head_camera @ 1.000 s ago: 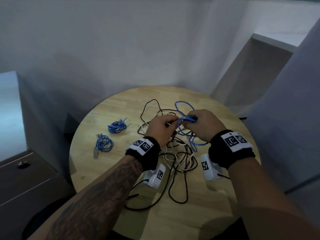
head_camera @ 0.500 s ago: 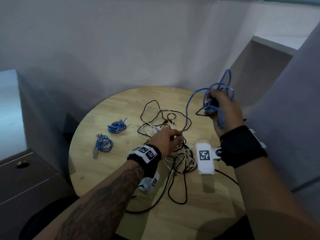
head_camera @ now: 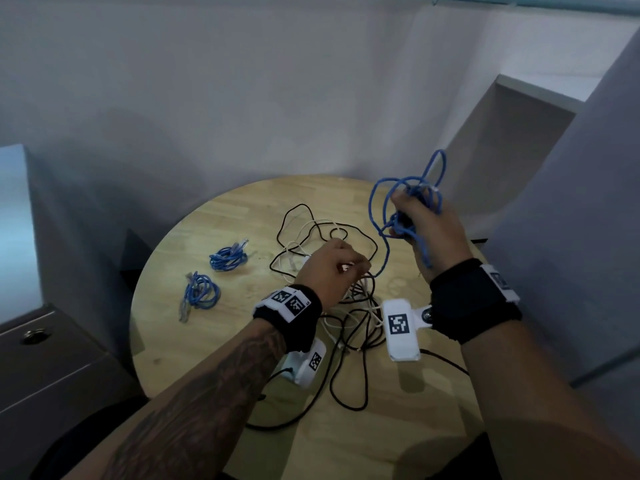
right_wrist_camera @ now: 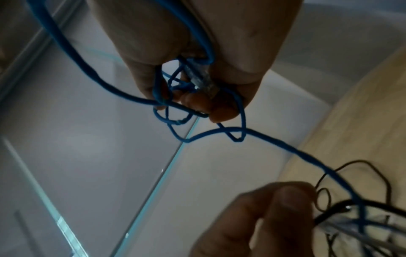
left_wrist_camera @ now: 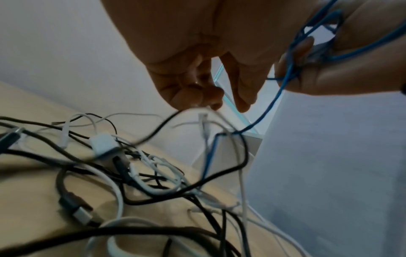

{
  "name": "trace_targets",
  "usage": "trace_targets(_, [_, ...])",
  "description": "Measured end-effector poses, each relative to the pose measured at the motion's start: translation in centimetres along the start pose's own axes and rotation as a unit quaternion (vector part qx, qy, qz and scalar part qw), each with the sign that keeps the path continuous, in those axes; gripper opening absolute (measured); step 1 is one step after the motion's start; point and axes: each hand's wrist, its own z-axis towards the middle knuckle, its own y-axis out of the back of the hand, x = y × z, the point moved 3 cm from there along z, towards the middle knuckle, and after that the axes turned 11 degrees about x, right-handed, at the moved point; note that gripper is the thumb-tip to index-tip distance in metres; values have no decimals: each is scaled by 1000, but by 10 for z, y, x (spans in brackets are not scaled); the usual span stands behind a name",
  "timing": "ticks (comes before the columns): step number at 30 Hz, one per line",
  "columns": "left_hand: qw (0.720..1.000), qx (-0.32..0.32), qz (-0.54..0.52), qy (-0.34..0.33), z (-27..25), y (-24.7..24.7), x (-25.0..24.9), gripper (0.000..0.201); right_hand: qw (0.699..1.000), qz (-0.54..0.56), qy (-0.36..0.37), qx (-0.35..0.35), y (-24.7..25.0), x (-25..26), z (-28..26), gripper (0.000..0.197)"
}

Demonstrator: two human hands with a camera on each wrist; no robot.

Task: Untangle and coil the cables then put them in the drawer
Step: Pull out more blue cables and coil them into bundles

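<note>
Where fingers (right_wrist_camera: 219,107) curl — looped blue cable (head_camera: 375,209)

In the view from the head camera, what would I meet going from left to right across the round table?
Lower blue coil → upper blue coil → left hand over the black and white tangle → right hand gripping the loose blue cable, all on or above the table.

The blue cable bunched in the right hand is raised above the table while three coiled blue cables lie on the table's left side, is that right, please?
Not quite: the head view shows two coiled blue cables there, not three. The right hand does hold the bunched blue cable raised above the table.
</note>
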Motion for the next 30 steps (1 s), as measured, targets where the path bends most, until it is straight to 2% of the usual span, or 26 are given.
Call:
trace_targets(3, [998,28,-48,-10,-2,-5,-9,20,999,25,-20,13,-3,-3,-1,14])
trace_targets(5, [996,39,-82,-4,-3,-8,-16,15,999,47,-16,10,-4,-3,-1,16])
trace_targets(7, [990,14,-138,2,-1,-6,-17,10,998,-54,12,0,0,-1,-1,22])
trace_targets(10, [981,-43,-188,-4,1,3,-19,14,952,-298,36,56,3,-7,-4,32])
trace_targets(13, [985,-63,-157,-23,3,13,-20,15,922,-357,-2,148,-6,-16,-8,14])
trace_targets(15, [988,-60,-136,-32,2,16,-22,15,923,-360,21,133,-9,-14,-7,4])
trace_targets(18, [991,-43,-123,-29,2,18,-25,9,941,-318,55,100,-13,-10,-8,14])
trace_targets(21, [993,18,-118,-10,2,9,-17,7,974,-210,70,56,-16,-2,-3,14])
trace_targets(22, [993,31,-118,-1,1,5,-11,11,982,-164,89,40,-16,4,-1,8])
trace_targets(24, [992,40,-120,20,-2,-1,1,7,993,-25,113,22,-14,16,1,7])
trace_targets(26, [991,21,-126,31,-5,-3,7,5,991,93,90,22,-12,22,-1,8])
trace_targets(28, [991,2,-133,30,-4,-1,6,8,991,96,94,16,-8,23,-3,8])
trace_targets(30, [989,-20,-143,39,-1,3,3,11,993,-12,120,12,-4,23,-3,10])
